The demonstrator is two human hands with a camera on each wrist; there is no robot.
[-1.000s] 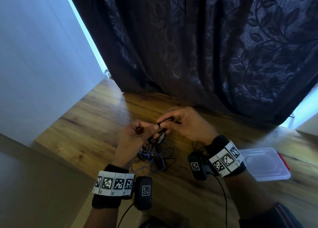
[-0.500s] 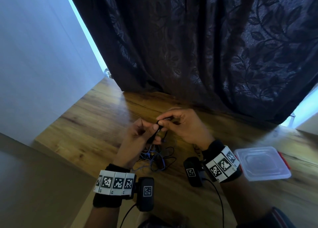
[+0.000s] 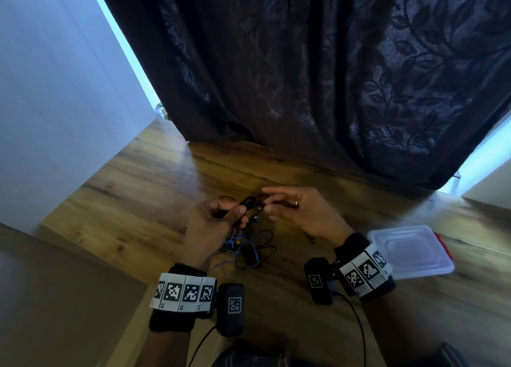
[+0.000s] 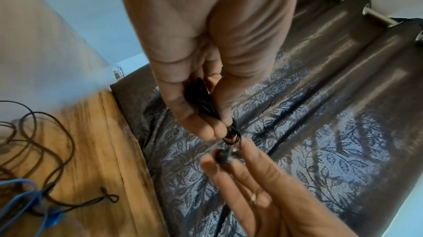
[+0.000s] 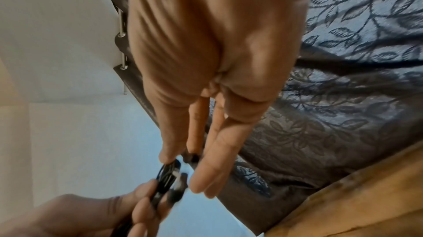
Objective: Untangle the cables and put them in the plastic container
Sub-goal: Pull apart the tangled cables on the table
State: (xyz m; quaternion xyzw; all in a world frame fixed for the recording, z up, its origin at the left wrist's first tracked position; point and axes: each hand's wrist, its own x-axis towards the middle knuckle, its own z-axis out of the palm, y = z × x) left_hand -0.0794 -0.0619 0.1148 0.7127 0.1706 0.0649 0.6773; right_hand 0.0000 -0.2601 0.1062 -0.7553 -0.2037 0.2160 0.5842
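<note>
Wooden table (image 3: 154,178), tangled black and blue cables (image 3: 249,247) in loops.

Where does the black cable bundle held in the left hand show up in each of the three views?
Head: black cable bundle at centre, pinched by the left hand.
Left wrist: bundle at centre, between the fingers.
Right wrist: bundle at bottom left, near the right hand.
Shared landmark: leaf-patterned curtain.
</note>
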